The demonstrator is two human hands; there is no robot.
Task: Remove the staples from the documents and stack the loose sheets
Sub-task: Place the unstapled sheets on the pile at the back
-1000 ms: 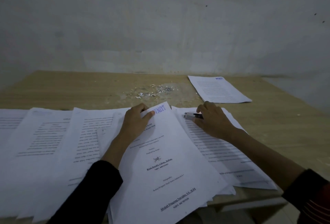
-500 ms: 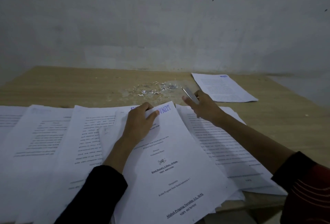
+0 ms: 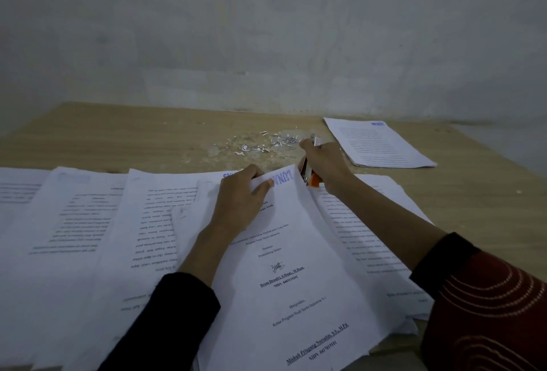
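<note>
My left hand (image 3: 239, 202) pinches the top edge of the stamped document (image 3: 296, 267). My fingers curl behind it and my thumb is on the front, so the corner lifts up and does not slip. My right hand (image 3: 325, 163) is wrapped around the staple remover (image 3: 311, 182). Its orange end is right beside the document's top right corner. I think the staple is there, but I cannot see it.

Just past the document's top is a little heap of pulled staples (image 3: 260, 145), all in one spot. Past its right corner is a neat stack of sheets (image 3: 379, 145) on the table (image 3: 118, 134), well apart so loose pages do not mix with the others. More papers (image 3: 74, 222) spread out to the document's left.
</note>
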